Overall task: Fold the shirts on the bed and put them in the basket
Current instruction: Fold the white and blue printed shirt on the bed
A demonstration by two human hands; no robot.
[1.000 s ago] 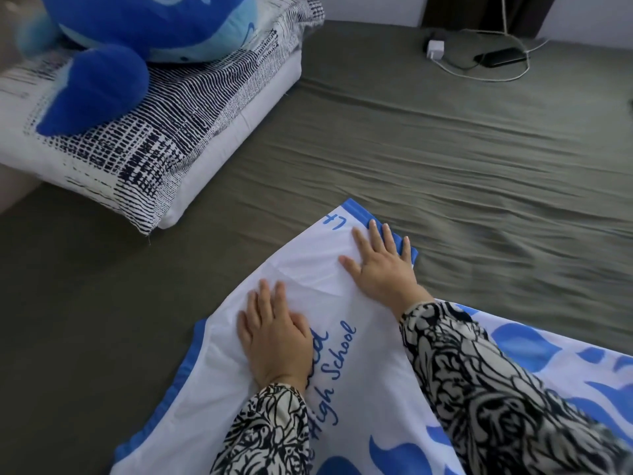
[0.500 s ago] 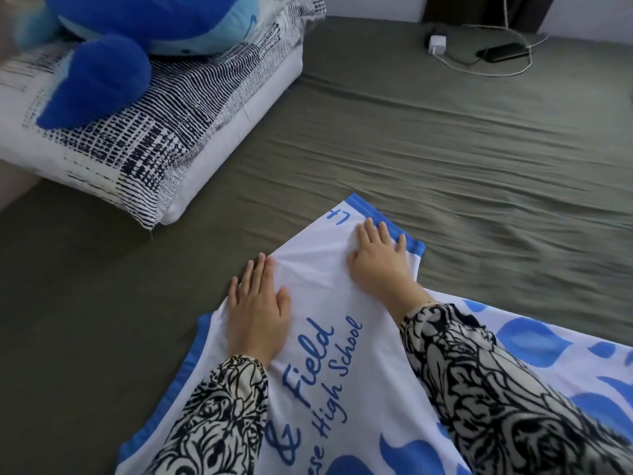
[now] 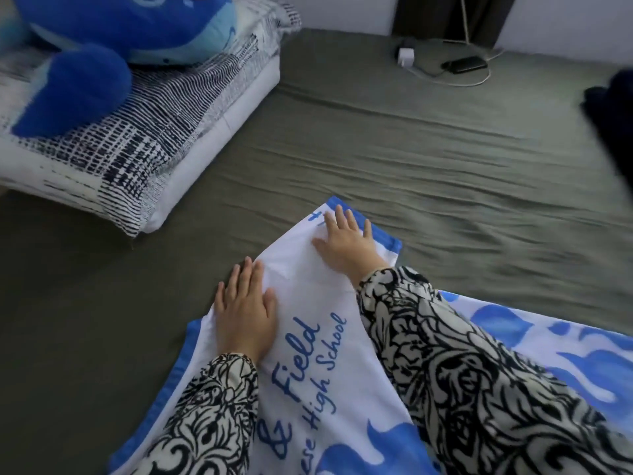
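A white shirt (image 3: 308,365) with blue trim, blue script lettering and blue flame shapes lies spread on the grey-green bed (image 3: 411,159) near the front edge of the view. My left hand (image 3: 245,310) lies flat with straight fingers on the shirt's left edge. My right hand (image 3: 346,243) presses flat on the far blue-trimmed end of the shirt. Both arms wear black-and-white patterned sleeves that cover part of the shirt. No basket is in view.
A black-and-white patterned pillow (image 3: 137,132) with a blue plush toy (image 3: 113,36) on it sits at the back left. A charger, cable and phone (image 3: 462,65) lie at the far edge. A dark object (image 3: 613,111) shows at the right border.
My left hand has slid out to the left edge of the shirt, uncovering more lettering. My right hand has moved slightly farther up toward the trimmed end.
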